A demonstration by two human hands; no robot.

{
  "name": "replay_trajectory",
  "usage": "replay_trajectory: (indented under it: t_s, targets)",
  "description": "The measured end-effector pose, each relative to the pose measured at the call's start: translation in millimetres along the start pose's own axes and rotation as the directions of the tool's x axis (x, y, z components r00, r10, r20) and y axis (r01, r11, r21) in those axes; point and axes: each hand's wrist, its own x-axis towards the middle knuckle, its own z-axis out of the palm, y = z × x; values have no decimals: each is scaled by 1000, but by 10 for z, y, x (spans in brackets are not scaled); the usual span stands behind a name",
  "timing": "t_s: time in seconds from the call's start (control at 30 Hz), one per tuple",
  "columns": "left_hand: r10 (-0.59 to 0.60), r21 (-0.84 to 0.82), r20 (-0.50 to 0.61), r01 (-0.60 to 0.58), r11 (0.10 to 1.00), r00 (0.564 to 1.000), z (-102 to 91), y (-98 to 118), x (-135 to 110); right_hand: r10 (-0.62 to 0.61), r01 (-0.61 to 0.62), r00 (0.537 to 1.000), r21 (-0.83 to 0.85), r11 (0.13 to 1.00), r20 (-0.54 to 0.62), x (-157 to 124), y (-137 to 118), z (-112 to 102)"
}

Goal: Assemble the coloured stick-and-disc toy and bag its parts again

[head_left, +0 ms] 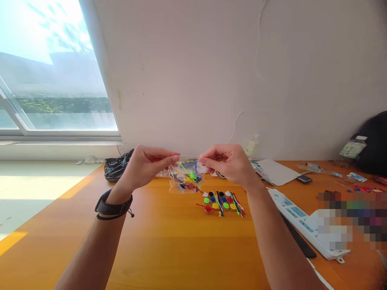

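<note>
A small clear plastic bag [184, 181] hangs between my hands above the wooden table. Inside it are colourful plastic pieces, among them green, yellow, red, blue and black ones. The thumb and fingers of my left hand [151, 163] pinch its upper left corner. At the upper right corner, my right hand [222, 161] pinches it the same way. Just below and to the right, several round coloured pieces [214, 205] lie on the table in rows, with thin coloured arrow-shaped sticks [238, 205] among them.
To the right, a white power strip [302, 221] lies beside a dark flat object [298, 237]. White paper [276, 172], a small black device [304, 179] and a bottle [252, 147] are farther back. A black plastic bag [116, 167] sits at the back left, near the window.
</note>
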Motion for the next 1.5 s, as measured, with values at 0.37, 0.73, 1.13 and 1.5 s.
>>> replay_trajectory:
  t_s: [0.37,0.73,1.13,1.5]
  targets:
    - [-42,-87,140,54,995,989,87,-235,68,72,-64,975,-45,997,211,96,299,69]
    - [-303,198,242,259,945,922,-205,-1360,69,400,-457,837,73,887,374,179,1030,-54]
    - [-387,523,143,262,811,911,-36,-2379,-176,607,-627,779,225,746,157,208,1449,103]
    - [-336,581,31,256,773,941,261,-2512,-284,567,-523,771,-222,823,289,108,1406,-204]
